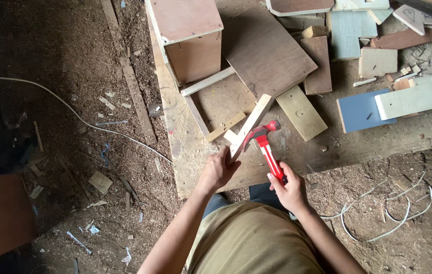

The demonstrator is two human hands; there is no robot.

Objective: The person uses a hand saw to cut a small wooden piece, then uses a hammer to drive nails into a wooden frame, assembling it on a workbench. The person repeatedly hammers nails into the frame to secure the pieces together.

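Left hand clamped on pale wood strip near board edge, right hand gripping red hammer

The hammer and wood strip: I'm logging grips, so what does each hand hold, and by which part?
The right hand grips the red hammer at the handle's lower end. The left hand holds the pale wood strip at its near end.

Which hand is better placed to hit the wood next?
The right hand, most likely. It grips the red hammer by the handle, and the hammer's head sits right beside the wood strip. The left hand is busy holding the strip's near end and has no tool.
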